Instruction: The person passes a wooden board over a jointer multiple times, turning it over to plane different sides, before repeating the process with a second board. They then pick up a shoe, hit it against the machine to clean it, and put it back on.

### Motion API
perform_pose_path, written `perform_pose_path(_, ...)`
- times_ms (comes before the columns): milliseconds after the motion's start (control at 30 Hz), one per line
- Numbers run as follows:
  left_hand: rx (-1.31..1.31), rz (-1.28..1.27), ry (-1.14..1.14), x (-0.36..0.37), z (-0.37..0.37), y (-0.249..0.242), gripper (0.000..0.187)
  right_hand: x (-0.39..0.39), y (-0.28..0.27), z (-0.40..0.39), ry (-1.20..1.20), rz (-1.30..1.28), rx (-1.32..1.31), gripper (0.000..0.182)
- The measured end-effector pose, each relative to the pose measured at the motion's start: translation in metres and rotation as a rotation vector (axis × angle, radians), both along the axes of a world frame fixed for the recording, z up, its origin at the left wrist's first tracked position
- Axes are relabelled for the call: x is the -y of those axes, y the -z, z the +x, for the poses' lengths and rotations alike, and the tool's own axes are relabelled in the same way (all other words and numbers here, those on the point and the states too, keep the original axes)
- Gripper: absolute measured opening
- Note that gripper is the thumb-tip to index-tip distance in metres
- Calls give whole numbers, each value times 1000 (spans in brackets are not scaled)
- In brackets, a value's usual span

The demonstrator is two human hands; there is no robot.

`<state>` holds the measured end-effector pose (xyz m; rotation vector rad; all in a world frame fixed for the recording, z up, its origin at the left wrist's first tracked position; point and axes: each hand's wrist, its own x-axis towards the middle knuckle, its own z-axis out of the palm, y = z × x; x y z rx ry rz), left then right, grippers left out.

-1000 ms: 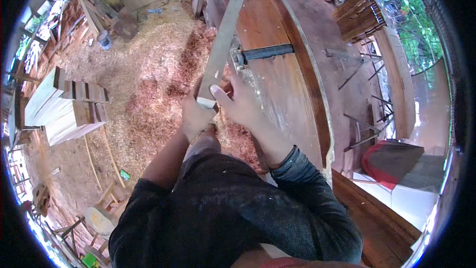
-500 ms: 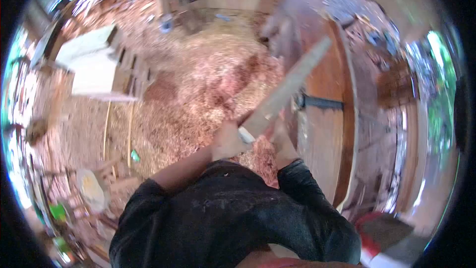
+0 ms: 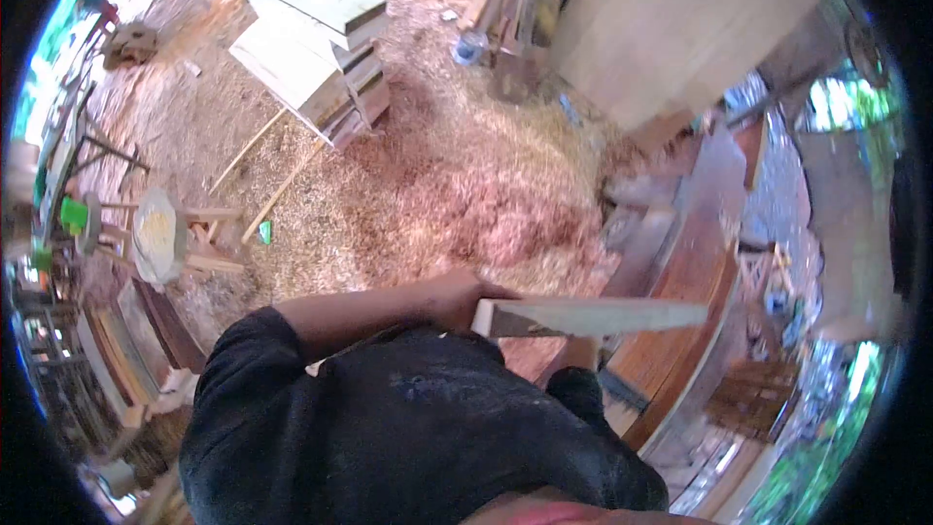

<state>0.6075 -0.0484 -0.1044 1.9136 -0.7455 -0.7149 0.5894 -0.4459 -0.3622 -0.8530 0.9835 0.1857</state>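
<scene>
A pale wooden board (image 3: 607,317) points out to the right in front of my body, its light cut end nearest me. My left hand (image 3: 463,299) is closed on the board near that end, with part of its fingers hidden behind the wood. My right hand (image 3: 575,354) is just below the board; the wood covers its fingers, so I cannot see how they lie. Beneath the board's far part is a brown wooden workbench (image 3: 692,277), with a dark tool-like strip (image 3: 624,391) near its close end.
Wood shavings (image 3: 486,219) cover the floor. Pale wooden boxes (image 3: 306,53) stand at the upper left, with two thin sticks beside them. A large plywood sheet (image 3: 690,29) leans at the upper right. A stool with a pale round top (image 3: 158,235) stands left, near stacked planks (image 3: 126,345).
The view has turned to the right, so the boxes and bench appear shifted. The board, earlier slanting up to the right, now lies almost level across the view, still in my left hand.
</scene>
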Motion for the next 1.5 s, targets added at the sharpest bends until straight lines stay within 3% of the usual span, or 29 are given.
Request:
perform_pose_path(200, -10, 56, -63, -26, 40, -1, 67, 36, 7, 37, -97, -38, -107, 67)
perform_pose_path(300, -46, 219, -56, -31, 45, -10, 64, 39, 2, 58, -161, -67, -144, 69)
perform_pose_path(433, -49, 101, -158, -51, 57, 21, 61, 27, -10, 88, -263, -123, -181, 71)
perform_pose_path(533, -49, 69, -205, -101, 63, -6, 57, 0, -14, 109, -351, -160, -201, 72)
perform_pose_path(567, 8, -2, -219, -118, 63, 9, 54, -13, -16, 114, -372, -170, -207, 73)
perform_pose_path(667, -63, 50, -282, -185, 55, 7, 55, -72, -17, 125, -416, -183, -200, 74)
perform_pose_path(900, 15, 22, -463, -369, 38, 13, 51, -288, -4, 140, -491, -161, -166, 78)
perform_pose_path(1033, 64, 87, -477, -465, 41, -14, 51, -404, -3, 161, -516, -123, -129, 80)
perform_pose_path(1167, 180, -101, -591, -523, 58, -53, 52, -495, -7, 196, -506, -82, -103, 82)
perform_pose_path(1300, 125, -321, -883, -556, 86, -20, 60, -570, 6, 242, -469, -37, -86, 84)
perform_pose_path(1400, 157, -110, -945, -606, 124, 11, 60, -624, 33, 279, -449, 0, -84, 86)
perform_pose_path(1500, 248, -121, -981, -653, 177, 18, 63, -684, 58, 324, -420, 44, -87, 87)
